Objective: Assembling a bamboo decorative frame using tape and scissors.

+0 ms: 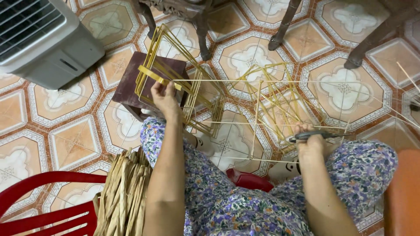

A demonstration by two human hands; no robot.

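My left hand [164, 98] reaches forward and grips a yellow strip on a stack of bamboo frames [168, 74] lying on a small dark wooden stool [129, 83]. My right hand [309, 140] holds a grey-handled tool [317, 136], possibly pliers or a knife, beside a loose open frame of thin bamboo sticks [275, 105] that rests over my knees. I sit with floral-print trousers [245, 205] on, legs apart.
A bundle of dried straw-coloured strips [124, 192] lies at my left thigh. A red plastic chair [48, 205] is at the lower left. A grey fan or cooler [41, 39] stands at the upper left. Dark furniture legs [280, 26] stand on the patterned tile floor [70, 131] ahead.
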